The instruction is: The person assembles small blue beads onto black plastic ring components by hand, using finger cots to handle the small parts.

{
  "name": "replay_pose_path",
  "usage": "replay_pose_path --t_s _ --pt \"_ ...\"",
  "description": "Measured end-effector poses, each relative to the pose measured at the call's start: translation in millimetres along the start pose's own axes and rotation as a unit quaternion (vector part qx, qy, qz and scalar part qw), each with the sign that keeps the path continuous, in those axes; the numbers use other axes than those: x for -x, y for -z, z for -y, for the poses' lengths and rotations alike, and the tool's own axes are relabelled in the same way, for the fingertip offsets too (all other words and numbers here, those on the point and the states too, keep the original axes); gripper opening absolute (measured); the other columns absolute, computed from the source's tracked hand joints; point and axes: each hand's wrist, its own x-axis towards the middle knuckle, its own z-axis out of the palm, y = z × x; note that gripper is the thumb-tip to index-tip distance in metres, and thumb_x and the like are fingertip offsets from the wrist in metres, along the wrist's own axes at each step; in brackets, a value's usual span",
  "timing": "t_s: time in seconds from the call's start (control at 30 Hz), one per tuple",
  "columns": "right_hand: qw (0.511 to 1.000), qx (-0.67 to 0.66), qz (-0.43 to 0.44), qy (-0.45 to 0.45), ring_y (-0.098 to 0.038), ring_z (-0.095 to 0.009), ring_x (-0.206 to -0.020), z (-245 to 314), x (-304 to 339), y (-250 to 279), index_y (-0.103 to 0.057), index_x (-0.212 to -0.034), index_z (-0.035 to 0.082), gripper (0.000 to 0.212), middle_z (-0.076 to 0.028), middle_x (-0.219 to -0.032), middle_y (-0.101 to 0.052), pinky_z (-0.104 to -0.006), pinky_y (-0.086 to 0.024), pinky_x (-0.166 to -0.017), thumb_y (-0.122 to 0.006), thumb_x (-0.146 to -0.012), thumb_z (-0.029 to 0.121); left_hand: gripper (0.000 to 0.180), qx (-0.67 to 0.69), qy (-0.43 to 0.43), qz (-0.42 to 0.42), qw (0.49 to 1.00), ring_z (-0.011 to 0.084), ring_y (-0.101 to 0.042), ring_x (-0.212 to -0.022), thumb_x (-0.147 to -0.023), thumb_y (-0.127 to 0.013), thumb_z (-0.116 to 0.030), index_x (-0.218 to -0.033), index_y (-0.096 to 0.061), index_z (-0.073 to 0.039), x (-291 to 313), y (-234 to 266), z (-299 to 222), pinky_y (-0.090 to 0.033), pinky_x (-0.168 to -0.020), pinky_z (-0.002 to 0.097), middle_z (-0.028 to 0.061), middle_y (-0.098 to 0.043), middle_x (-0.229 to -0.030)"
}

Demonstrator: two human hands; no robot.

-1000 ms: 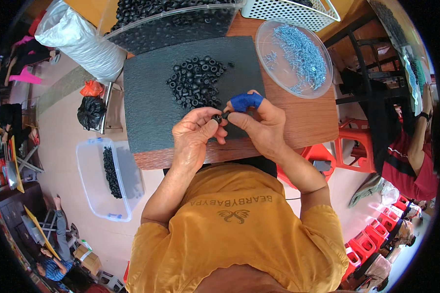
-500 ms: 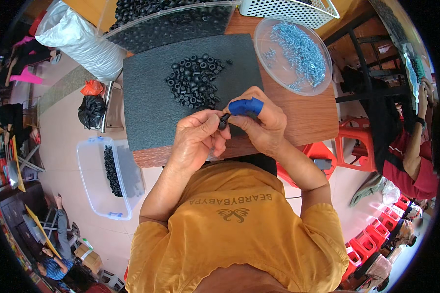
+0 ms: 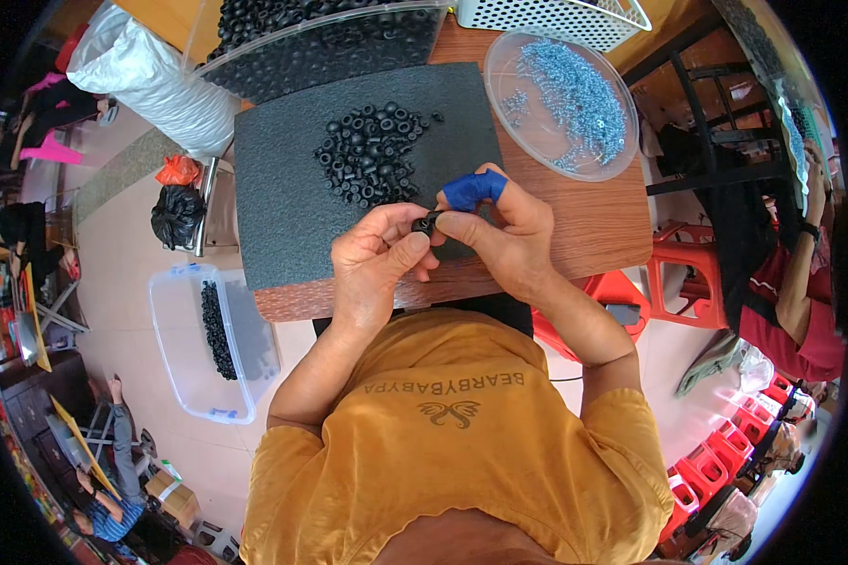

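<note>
Between the fingertips of my left hand [image 3: 375,259] is a small, round, black knob-like part [image 3: 424,225]. The thumb and forefinger of my right hand [image 3: 513,240] pinch its right side; blue tape [image 3: 473,191] wraps that forefinger. Whether a smaller piece sits in that pinch is hidden. Both hands meet above the near edge of a dark grey mat [image 3: 278,188]. Just beyond them lies a loose pile of similar black parts [image 3: 367,151], some showing a round hole. Far right, a clear round lid-like tray [image 3: 530,141] holds many tiny light-blue pieces [image 3: 575,94].
Behind the mat stands a clear bin [image 3: 330,71] full of black parts, beside a white perforated basket [image 3: 556,21]. The wooden table [image 3: 594,221] shows at right. On the floor at left is a clear box [image 3: 174,377]; red stools [image 3: 683,282] stand right. Other people sit around.
The black part has tipped so its hollow side shows, and it has risen slightly between my fingers. My right thumb has shifted left against it.
</note>
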Motion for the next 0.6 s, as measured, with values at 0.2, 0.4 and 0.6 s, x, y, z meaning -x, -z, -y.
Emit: replay_pose_path --t_s 0.2,0.4,0.6 --pt "0.999 -0.04 -0.006 -0.023 -0.061 -0.01 -0.071 -1.4 2.6 -1.6 -0.062 -0.087 0.001 0.014 -0.004 -0.083 -0.059 -0.0232 -0.047 -0.062 -0.07 -0.075 0.002 0.024 -0.074 -0.036 0.003 0.997 0.0053 -0.055 -0.068 -0.088 -0.061 -0.01 -0.109 -0.058 -0.001 2.4 -1.6 3.6 -0.045 -0.057 0.0165 0.0029 -0.063 -0.086" --pt "0.995 -0.074 -0.001 -0.067 -0.059 -0.008 -0.074 -2.7 3.5 -1.4 -0.062 -0.089 0.0 0.015 -0.003 -0.084 -0.061 -0.0225 -0.048 -0.065 -0.07 -0.076 0.002 0.024 -0.09 -0.056 -0.007 0.994 0.0038 -0.052 -0.067 -0.088 -0.062 -0.01 -0.109 -0.058 -0.001 2.8 -2.7 4.1 -0.045 -0.057 0.0163 0.0002 -0.059 -0.081" --pt "0.991 -0.093 0.003 -0.101 -0.057 -0.006 -0.074 -3.2 3.6 -0.9 -0.064 -0.089 0.002 0.015 -0.002 -0.083 -0.064 -0.0217 -0.048 -0.066 -0.07 -0.075 0.002 0.022 -0.185 -0.113 -0.02 0.976 0.0047 -0.051 -0.064 -0.085 -0.064 -0.006 -0.105 -0.06 0.001 2.7 -1.3 7.8 -0.043 -0.055 0.0164 0.0016 -0.06 -0.079"
